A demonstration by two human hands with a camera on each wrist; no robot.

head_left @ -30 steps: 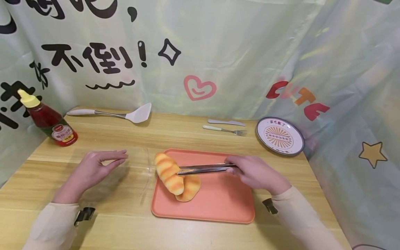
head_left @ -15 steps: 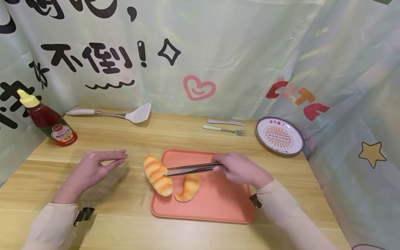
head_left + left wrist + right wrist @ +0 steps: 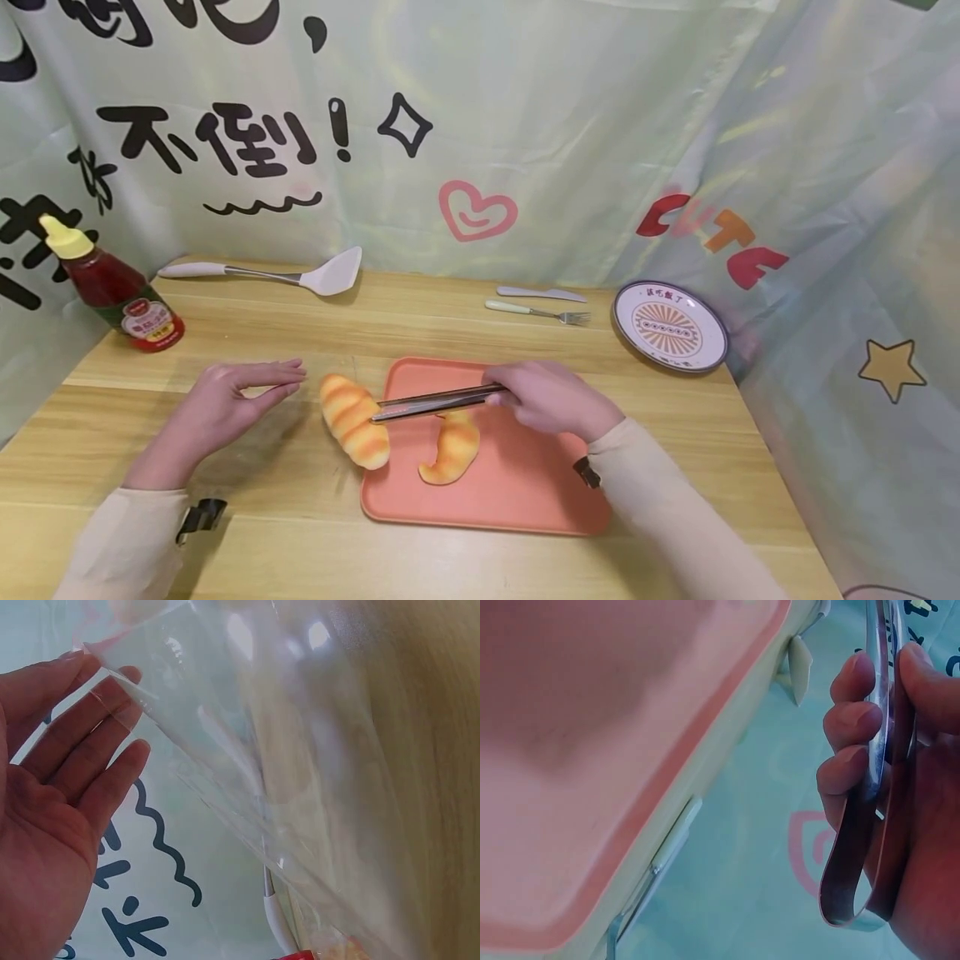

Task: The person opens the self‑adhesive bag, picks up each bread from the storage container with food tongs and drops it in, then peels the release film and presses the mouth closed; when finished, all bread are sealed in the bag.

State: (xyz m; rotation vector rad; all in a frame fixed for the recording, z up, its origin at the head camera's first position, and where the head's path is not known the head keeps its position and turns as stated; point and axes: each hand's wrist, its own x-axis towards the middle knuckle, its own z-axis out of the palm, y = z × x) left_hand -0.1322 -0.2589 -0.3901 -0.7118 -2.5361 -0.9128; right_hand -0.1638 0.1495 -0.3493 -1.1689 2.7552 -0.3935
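Note:
My right hand [image 3: 555, 398] grips metal tongs [image 3: 435, 402], with fingers and thumb on opposite arms in the right wrist view [image 3: 874, 772]. At the tips of the tongs is a long striped bread roll [image 3: 354, 421], over the left edge of the pink tray [image 3: 532, 492]. A curved, croissant-like bread [image 3: 456, 450] lies on that tray. My left hand [image 3: 225, 408], left of the roll, pinches the edge of a clear plastic bag [image 3: 315, 772]. The bag spreads away from the fingertips [image 3: 88, 664] in the left wrist view; in the head view it is barely visible.
A ketchup bottle [image 3: 123, 292] stands at the table's left. Along the back lie a white spatula [image 3: 333, 273], a knife [image 3: 540, 293] and a fork [image 3: 536, 312]. A patterned plate [image 3: 671, 327] is at the back right. Printed cloth [image 3: 570, 125] hangs behind the table.
The right hand and tongs have moved left, carrying the striped roll from above the tray past its left edge. More of the curved bread is uncovered. The left hand has stayed in place.

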